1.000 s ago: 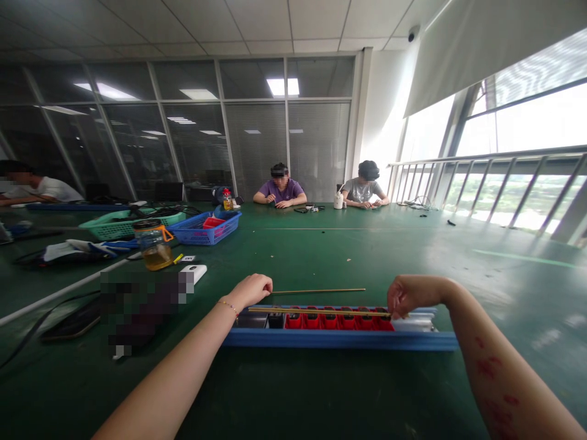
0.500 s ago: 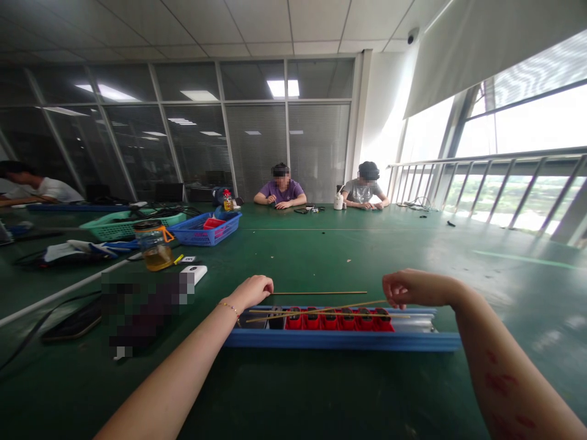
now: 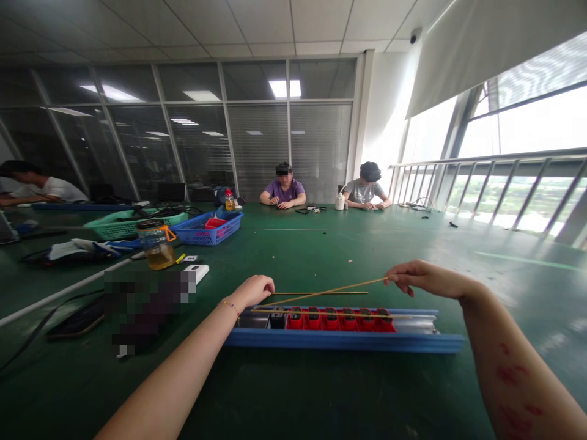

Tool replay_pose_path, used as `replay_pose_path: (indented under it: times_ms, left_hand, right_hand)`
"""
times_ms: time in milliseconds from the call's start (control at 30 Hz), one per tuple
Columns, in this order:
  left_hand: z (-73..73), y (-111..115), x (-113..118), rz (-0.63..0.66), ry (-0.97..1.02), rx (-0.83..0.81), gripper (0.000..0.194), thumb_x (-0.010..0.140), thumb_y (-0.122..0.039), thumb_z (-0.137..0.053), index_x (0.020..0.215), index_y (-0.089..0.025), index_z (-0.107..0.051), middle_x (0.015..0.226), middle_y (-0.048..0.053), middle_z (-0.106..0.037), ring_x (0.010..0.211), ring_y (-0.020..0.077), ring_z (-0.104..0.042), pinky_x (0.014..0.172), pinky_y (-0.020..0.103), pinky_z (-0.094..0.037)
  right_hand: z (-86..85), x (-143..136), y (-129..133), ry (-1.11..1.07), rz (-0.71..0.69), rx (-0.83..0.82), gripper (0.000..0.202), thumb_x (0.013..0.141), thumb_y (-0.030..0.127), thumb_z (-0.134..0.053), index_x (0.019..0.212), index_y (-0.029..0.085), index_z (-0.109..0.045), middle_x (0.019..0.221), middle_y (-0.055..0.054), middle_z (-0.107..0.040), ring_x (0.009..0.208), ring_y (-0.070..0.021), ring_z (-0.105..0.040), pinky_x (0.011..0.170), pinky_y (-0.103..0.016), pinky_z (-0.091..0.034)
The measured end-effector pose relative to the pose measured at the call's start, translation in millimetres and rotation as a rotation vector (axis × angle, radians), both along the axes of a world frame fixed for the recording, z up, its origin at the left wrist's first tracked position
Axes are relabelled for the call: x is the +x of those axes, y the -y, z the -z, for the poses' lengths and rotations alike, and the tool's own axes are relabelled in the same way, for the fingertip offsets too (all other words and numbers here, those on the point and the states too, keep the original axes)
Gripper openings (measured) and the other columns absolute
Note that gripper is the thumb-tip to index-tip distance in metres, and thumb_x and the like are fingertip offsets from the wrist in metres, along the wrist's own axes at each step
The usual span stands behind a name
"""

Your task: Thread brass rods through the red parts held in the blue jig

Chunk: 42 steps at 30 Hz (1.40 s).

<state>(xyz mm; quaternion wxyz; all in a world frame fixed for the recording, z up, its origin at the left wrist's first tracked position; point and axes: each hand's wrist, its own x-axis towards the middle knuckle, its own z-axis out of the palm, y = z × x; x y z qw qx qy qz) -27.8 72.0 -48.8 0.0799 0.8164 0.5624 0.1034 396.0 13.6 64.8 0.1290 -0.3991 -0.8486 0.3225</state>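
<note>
My right hand [image 3: 415, 276] pinches the right end of a thin wooden stick [image 3: 339, 288], which slants down leftward above the far edge of a blue channel-shaped rail [image 3: 348, 342]. My left hand [image 3: 257, 288] is closed, fingertips down, at the left end of a second stick [image 3: 330, 293] beyond the rail. Another stick [image 3: 321, 312] rests lengthwise across the rail. Inside the rail stand several red boxes [image 3: 312, 324] in a row with dark things in them. A dark block [image 3: 277, 319] sits left of these. My left fingertips are partly hidden.
To the left are a jar of amber liquid [image 3: 158, 250], a blue basket [image 3: 208, 232], a green basket [image 3: 119, 227], a phone [image 3: 76, 318] and a white device [image 3: 199, 274]. Two people [image 3: 284, 189] sit across the green table [image 3: 293, 397]; another is at far left.
My right hand has risen and moved slightly away, carrying its stick off the red boxes toward the rail's far side. The left hand stays almost in place.
</note>
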Motion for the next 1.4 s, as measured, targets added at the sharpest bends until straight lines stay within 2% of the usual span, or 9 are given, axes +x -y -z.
replay_pose_path:
  times_ms: [267,333,433,533,633,800,967,1233,1400]
  left_hand:
    - [-3.1,2.6,3.0,-0.021,0.005,-0.005,0.016,0.075,-0.024,-0.049,0.080,-0.023,-0.065,0.086,0.000,-0.067,0.078,0.0128,-0.059,0.066,0.020,-0.041]
    - [-5.0,4.7,4.5,-0.027,0.005,0.001,0.020,0.078,-0.032,-0.047,0.079,-0.022,-0.065,0.084,0.001,-0.066,0.076,0.0134,-0.059,0.065,0.020,-0.040]
    - [-6.9,6.8,6.1,-0.030,0.012,0.002,0.037,0.081,-0.048,-0.040,0.075,-0.021,-0.064,0.076,0.002,-0.066,0.069,0.0142,-0.059,0.060,0.022,-0.039]
    - [-6.5,6.4,6.3,-0.005,0.038,-0.034,0.039,0.075,-0.056,-0.046,0.076,-0.021,-0.063,0.076,0.001,-0.066,0.068,0.0141,-0.059,0.058,0.021,-0.039]
    - [-4.3,4.4,5.6,0.003,0.040,-0.061,0.029,0.071,-0.048,-0.056,0.079,-0.021,-0.062,0.078,0.000,-0.066,0.070,0.0135,-0.059,0.057,0.020,-0.039]
    - [-1.7,2.7,4.4,0.008,0.029,-0.029,0.019,0.074,-0.038,-0.054,0.079,-0.022,-0.062,0.080,0.000,-0.066,0.074,0.0137,-0.059,0.061,0.020,-0.040]
    - [-1.9,3.9,4.1,0.012,0.016,-0.011,0.017,0.075,-0.036,-0.054,0.078,-0.022,-0.063,0.080,0.000,-0.065,0.076,0.0143,-0.058,0.062,0.021,-0.040]
    - [-3.9,5.4,4.8,0.002,-0.005,0.006,0.013,0.076,-0.031,-0.054,0.078,-0.022,-0.063,0.081,0.000,-0.064,0.075,0.0133,-0.058,0.063,0.021,-0.040]
    - [-5.2,6.4,6.1,-0.010,-0.016,0.020,0.012,0.077,-0.028,-0.053,0.078,-0.023,-0.063,0.081,0.000,-0.064,0.076,0.0133,-0.057,0.065,0.022,-0.041]
  right_hand:
    - [20.0,12.4,-20.1,0.042,0.100,0.015,0.048,0.080,0.055,-0.043,0.097,0.015,-0.064,0.067,-0.002,-0.056,0.062,-0.0158,-0.054,0.063,-0.028,-0.044]
    - [28.4,10.0,-26.1,0.085,0.108,-0.003,0.048,0.080,0.055,-0.042,0.097,0.015,-0.064,0.068,-0.003,-0.057,0.061,-0.0156,-0.055,0.061,-0.027,-0.045]
    - [43.3,2.4,-35.4,0.181,0.118,-0.038,0.047,0.080,0.054,-0.043,0.097,0.015,-0.064,0.070,-0.004,-0.060,0.061,-0.0160,-0.056,0.058,-0.027,-0.045]
    - [58.7,-7.7,-43.5,0.273,0.139,-0.026,0.041,0.080,0.049,-0.045,0.097,0.016,-0.062,0.075,-0.005,-0.063,0.060,-0.0163,-0.058,0.058,-0.027,-0.046]
    - [71.8,-15.4,-48.8,0.276,0.129,0.023,0.035,0.080,0.039,-0.046,0.102,0.015,-0.059,0.083,-0.007,-0.064,0.066,-0.0176,-0.060,0.062,-0.028,-0.046]
    - [84.9,-21.1,-51.8,0.228,0.090,0.045,0.033,0.079,0.028,-0.045,0.109,0.018,-0.055,0.097,-0.007,-0.063,0.084,-0.0205,-0.059,0.072,-0.029,-0.046]
    - [84.0,-26.5,-49.7,0.261,0.110,0.134,0.034,0.076,0.021,-0.047,0.108,0.018,-0.058,0.109,-0.008,-0.059,0.095,-0.0215,-0.056,0.081,-0.030,-0.044]
    - [78.7,-25.2,-47.7,0.251,0.105,0.119,0.034,0.080,0.031,-0.046,0.110,0.020,-0.057,0.113,-0.008,-0.057,0.098,-0.0218,-0.055,0.085,-0.031,-0.043]
    - [55.2,-21.8,-36.3,0.290,0.092,0.027,0.037,0.078,0.047,-0.048,0.101,0.021,-0.061,0.101,-0.007,-0.064,0.090,-0.0226,-0.058,0.075,-0.030,-0.046]
